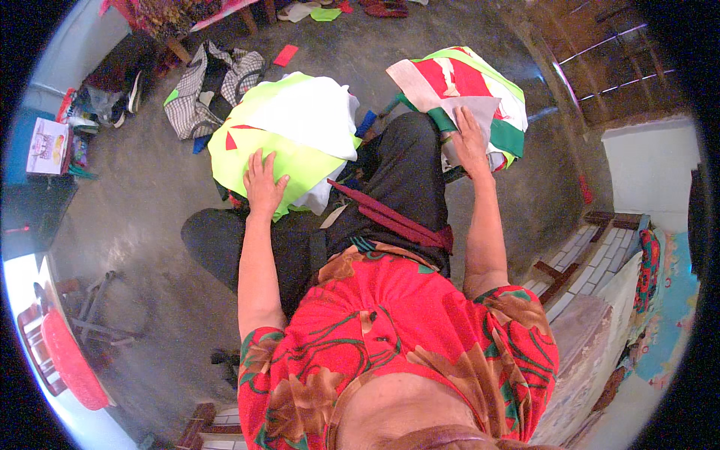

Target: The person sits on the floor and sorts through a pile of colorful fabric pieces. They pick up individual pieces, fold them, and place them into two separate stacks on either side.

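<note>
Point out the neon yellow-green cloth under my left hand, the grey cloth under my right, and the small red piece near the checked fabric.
Neon yellow-green cloth (pixel 298 159): head view, on its broad middle.
Grey cloth (pixel 485 109): head view, on its upper right area.
Small red piece (pixel 286 55): head view, on its middle.

The left arm (pixel 259 277) is reaching out ahead of the red shirt (pixel 390 322), and the left hand (pixel 264 187) is lying palm down, fingers spread. The right arm (pixel 486 232) is reaching a bit farther ahead of the shirt. The right hand (pixel 471 142) is resting palm down, fingers closer together. Both legs (pixel 405 161) are bending.
</note>
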Motion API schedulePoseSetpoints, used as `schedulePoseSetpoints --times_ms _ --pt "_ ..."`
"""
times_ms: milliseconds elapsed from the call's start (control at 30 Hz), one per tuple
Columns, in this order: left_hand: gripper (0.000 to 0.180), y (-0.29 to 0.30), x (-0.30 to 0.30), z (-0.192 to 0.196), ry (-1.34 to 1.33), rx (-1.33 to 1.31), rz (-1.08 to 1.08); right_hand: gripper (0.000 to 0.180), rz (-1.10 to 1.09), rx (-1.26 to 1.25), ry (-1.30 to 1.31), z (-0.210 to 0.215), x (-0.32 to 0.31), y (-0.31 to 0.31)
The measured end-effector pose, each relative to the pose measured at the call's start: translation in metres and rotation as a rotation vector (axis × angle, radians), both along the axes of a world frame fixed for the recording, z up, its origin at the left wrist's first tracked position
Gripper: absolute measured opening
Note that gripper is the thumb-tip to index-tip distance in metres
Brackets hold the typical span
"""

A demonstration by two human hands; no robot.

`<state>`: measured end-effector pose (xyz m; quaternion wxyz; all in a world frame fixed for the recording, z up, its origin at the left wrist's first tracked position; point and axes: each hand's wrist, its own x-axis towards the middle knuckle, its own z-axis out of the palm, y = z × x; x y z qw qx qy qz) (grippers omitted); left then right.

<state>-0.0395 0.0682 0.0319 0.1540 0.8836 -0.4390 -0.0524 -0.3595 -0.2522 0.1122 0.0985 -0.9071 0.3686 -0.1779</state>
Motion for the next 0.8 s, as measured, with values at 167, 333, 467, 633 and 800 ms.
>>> schedulePoseSetpoints --times_ms 167,333,467,633,800 --pt "0.064 -0.001 0.001 -0.001 -0.004 -0.006 -0.005 0.047 0.117 0.259 -0.153 0.001 -0.02 -0.017" --pt "0.063 -0.003 -0.001 -0.002 0.006 -0.003 -0.004 0.043 -0.25 0.816 -0.527 0.025 -0.032 -0.025" --pt "0.063 0.001 0.002 -0.002 0.014 -0.021 0.001 0.044 -0.151 1.189 -1.137 0.069 0.005 0.015" --pt "0.065 -0.002 0.001 0.005 -0.023 -0.065 -0.002 0.044 0.05 1.58 -1.206 0.064 0.058 0.049" --pt "0.074 -0.017 0.0 0.028 0.507 -0.489 -0.07 0.045 0.187 1.942 -1.016 0.063 0.11 0.104"
